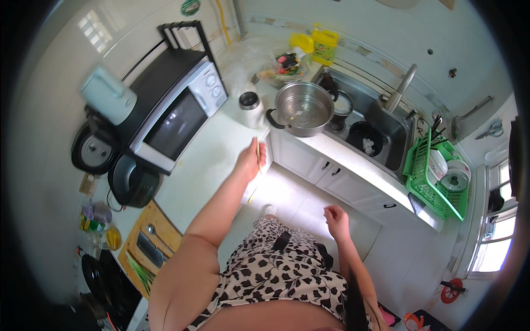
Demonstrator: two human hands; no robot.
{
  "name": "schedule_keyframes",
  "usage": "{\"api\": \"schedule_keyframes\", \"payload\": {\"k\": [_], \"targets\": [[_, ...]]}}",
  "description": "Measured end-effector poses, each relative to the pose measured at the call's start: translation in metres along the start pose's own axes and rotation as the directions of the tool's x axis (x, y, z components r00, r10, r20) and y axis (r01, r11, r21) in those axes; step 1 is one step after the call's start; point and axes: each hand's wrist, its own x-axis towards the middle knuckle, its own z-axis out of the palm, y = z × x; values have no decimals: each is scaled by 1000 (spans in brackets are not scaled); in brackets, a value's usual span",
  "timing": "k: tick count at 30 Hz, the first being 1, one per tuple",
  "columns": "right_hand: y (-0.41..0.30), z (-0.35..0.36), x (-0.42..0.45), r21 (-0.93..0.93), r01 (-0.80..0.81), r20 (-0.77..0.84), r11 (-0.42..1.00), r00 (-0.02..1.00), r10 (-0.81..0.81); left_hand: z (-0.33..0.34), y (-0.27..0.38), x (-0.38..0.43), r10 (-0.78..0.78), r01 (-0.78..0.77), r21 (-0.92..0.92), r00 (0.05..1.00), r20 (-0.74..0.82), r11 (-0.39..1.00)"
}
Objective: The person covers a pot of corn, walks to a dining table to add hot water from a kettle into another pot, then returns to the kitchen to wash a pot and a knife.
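Note:
My left hand (249, 159) is stretched forward beside the counter corner, its fingers closed on a thin pale green strip (258, 154), perhaps a piece of scallion. Beyond it stand a white jar (251, 115) with a dark opening and a steel pot (304, 105) with black handles. My right hand (336, 219) hangs over the floor in front of the white cabinets, fingers curled, with nothing visible in it. To the left, a wooden cutting board (134, 236) bears a cleaver (151, 249), a spoon (159, 236) and green scallions (140, 271).
A microwave (178, 124) stands on the left counter (198, 165). Past the pot is a steel sink (383, 149) with a faucet (401, 89) and a black pan (360, 142). A green dish rack (432, 190) sits right of it. Cabinet doors (352, 186) border the tiled floor (306, 198).

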Motion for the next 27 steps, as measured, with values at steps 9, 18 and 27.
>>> {"api": "schedule_keyframes", "payload": {"k": [9, 18, 27], "targets": [[71, -71, 7, 205, -412, -267, 888, 849, 456, 154, 151, 214, 570, -593, 336, 803, 177, 731], [31, -71, 124, 17, -377, -198, 926, 907, 373, 177, 187, 373, 441, -462, 844, 720, 536, -273], [21, -69, 172, -122, -384, -203, 915, 912, 355, 186, 201, 366, 521, -215, 853, 713, 470, -476]]}}
